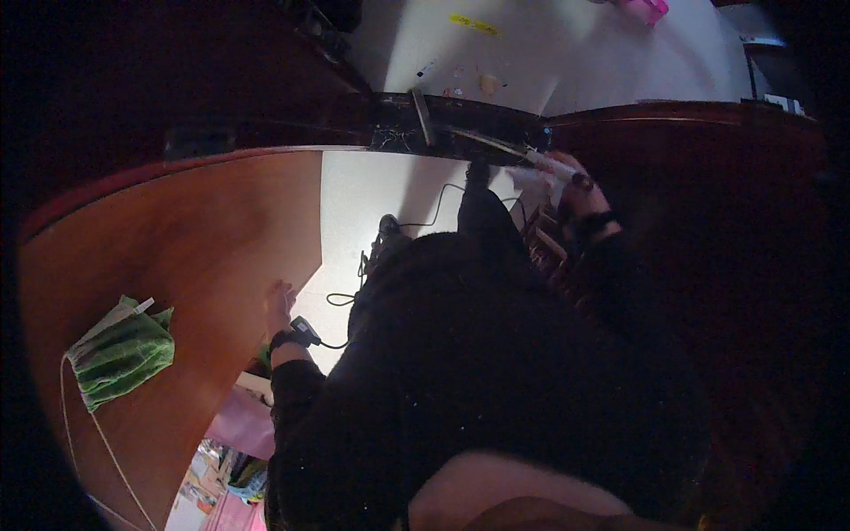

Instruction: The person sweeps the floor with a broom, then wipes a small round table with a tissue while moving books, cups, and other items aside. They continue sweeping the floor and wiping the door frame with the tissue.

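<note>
My right hand [572, 189], blurred and in dim light, grips the pale end of a long thin stick [491, 143]. The stick slants away over a dark, marble-patterned threshold strip [392, 136]. A short flat slat [422, 118] shows near its far end; whether the two join I cannot tell. My left hand [281, 308] hangs by the edge of a brown wooden panel [232, 226], its fingers loosely extended with nothing visible in them. Whether it touches the panel is unclear. A small black device [305, 330] with a cable sits at my left wrist.
A green cloth [126, 358] with long strings hangs against the panel. Black cable [340, 299] loops over the pale floor beside my legs. Beyond the threshold are a yellow strip [475, 25], small scraps [489, 83] and a pink item [645, 10]. Pink fabric [244, 421] is at lower left.
</note>
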`<state>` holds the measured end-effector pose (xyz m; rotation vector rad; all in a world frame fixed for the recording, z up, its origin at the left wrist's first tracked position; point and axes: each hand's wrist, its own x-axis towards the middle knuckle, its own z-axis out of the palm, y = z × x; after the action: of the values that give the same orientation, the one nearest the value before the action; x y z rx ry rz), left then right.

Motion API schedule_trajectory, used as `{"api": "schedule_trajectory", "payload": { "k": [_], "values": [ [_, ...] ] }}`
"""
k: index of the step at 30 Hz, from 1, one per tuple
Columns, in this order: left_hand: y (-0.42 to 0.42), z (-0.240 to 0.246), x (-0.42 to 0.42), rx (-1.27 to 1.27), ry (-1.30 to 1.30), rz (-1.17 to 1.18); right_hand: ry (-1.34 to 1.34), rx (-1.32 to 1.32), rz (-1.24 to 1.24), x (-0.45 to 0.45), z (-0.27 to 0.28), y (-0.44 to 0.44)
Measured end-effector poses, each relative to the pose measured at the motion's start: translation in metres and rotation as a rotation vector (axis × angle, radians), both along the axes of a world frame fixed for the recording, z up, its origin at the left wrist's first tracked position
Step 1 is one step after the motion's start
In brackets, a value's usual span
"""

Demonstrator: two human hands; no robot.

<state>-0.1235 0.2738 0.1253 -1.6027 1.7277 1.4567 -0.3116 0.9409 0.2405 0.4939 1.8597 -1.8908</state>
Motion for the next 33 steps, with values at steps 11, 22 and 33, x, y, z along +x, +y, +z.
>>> {"api": "schedule_trajectory", "payload": {
  "k": [11, 22, 33],
  "values": [
    [0.167, 0.076, -0.140, -0.059, 0.462, 0.221, -0.074, -0.315, 0.052, -0.132, 0.023, 0.163],
    [0.190, 0.165, -0.311, -0.135, 0.827, 0.321, -0.134, -0.336, 0.119, -0.153, -0.006, 0.100],
    [0.179, 0.170, -0.329, -0.356, 0.689, 0.204, -0.206, -0.217, 0.071, -0.152, 0.009, 0.155]
  ]
}}
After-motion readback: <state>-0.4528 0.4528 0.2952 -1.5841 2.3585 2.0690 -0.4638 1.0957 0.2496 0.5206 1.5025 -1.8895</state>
